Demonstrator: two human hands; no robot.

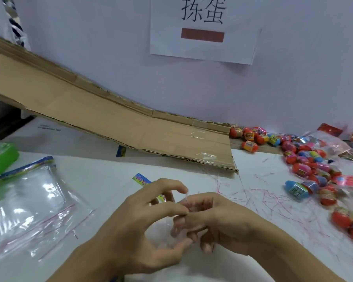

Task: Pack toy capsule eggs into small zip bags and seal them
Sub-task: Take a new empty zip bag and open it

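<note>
Both hands meet over the white table near the bottom centre. My left hand (pixel 149 218) and my right hand (pixel 218 218) pinch a small clear zip bag (pixel 189 205) between their fingertips; the bag is thin, nearly see-through and partly hidden by the fingers. No egg is visible inside it. A pile of toy capsule eggs (pixel 306 159), mostly red with some blue and pink, lies on the right side of the table, apart from both hands.
A stack of clear zip bags with red seal lines (pixel 29 206) lies at the left beside a green packet (pixel 0 157). A flattened cardboard sheet (pixel 130 123) leans against the back wall. Thin red plastic strips (pixel 273 202) litter the table at right.
</note>
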